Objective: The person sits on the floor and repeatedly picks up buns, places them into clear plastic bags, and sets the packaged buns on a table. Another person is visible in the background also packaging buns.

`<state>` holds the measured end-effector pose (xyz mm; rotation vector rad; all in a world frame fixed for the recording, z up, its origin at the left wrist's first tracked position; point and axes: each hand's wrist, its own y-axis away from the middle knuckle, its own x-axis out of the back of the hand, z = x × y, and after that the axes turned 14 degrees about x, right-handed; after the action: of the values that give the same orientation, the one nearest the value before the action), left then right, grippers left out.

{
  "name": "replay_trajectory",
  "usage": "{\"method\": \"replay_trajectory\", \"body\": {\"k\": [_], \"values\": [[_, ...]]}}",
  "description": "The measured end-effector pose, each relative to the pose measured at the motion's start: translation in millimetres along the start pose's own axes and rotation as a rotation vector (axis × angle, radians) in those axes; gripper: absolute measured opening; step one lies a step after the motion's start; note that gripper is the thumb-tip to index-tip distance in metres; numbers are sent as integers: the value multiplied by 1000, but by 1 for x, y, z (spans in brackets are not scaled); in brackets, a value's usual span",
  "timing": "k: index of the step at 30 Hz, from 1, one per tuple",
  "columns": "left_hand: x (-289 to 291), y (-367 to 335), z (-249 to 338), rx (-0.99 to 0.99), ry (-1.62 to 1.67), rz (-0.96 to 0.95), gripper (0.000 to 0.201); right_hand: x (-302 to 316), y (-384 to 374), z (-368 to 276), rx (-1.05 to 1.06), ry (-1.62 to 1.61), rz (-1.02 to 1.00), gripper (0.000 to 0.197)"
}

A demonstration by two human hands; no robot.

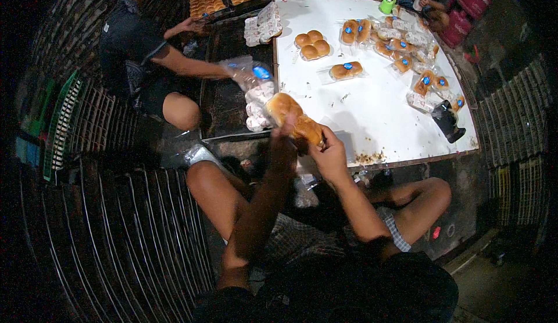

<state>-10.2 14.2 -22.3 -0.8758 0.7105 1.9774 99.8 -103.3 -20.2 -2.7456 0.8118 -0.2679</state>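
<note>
Evidently the bun pair (295, 118) is what my two hands are busy with: from my remote seat I see it raised just above the near edge of the table (383, 131). My right hand (329, 153) grips its near right end, thumb and fingers closed about it, which probably leaves the far left end free. My left hand (283, 139) is dark and blurred at the lower left side of the buns; it seems to touch them, but whether it clasps or merely steadies them I cannot tell. The pair slants from far left to near right, perhaps so that each hand can reach it without crossing the other.

Just beyond my left hand is a clear bag (246, 76) with a blue label, at the end of a co-worker's arm (195, 67); I cannot tell whether it touches the buns. Pale packs (256, 114) lie between that bag and my left hand.

Ahead of my right hand, a bagged pair (346, 70) lies flat, with a bun block (312, 45) farther off, each set apart, perhaps for easy picking. Beyond, to the right, bagged buns crowd into a pile (401, 47), likely massed there to stay out of my way.
</note>
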Motion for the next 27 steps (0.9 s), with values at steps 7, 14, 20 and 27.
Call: {"method": "replay_trajectory", "body": {"k": [7, 14, 20, 27], "values": [[-26, -6, 21, -291, -4, 418, 30, 11, 13, -39, 196, 68, 20, 60], [-46, -12, -16, -129, -18, 429, 33, 13, 18, -16, 354, 375, 113, 50], [-35, -17, -3, -78, 19, 284, 41, 28, 30, -17, 195, 173, 81, 47], [-45, -26, -43, -15, -202, 371, 37, 25, 27, -18, 252, 349, 129, 50]]}}
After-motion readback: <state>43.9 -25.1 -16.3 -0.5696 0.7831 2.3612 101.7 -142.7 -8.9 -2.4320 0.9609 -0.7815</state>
